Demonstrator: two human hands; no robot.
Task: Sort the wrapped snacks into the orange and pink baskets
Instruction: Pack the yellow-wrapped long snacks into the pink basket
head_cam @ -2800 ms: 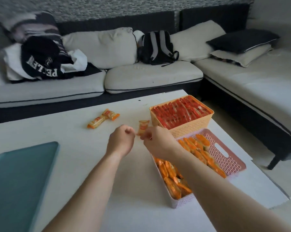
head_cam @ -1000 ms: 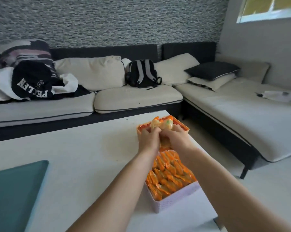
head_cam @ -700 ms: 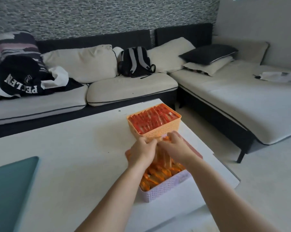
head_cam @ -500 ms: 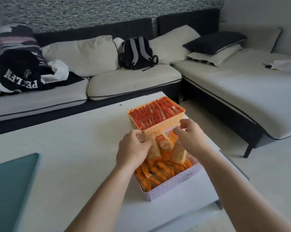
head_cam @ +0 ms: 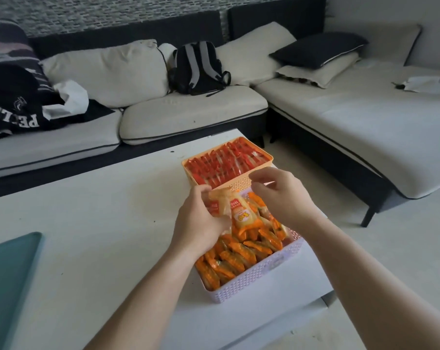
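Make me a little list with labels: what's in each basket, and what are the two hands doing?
orange basket: farther one, full of red wrapped snacks
pink basket: nearer, filled with orange wrapped snacks
left hand: grips yellow packets over the pink basket
right hand: above the pink basket, fingers loosely curled, nothing seen in them

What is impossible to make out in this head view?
Head view:
Snacks in left hand: print too small to read.
Right hand: curled fingers hide whether it pinches anything.
Pink basket: far end hidden by the hands.
Teal tray: cut off by left edge.
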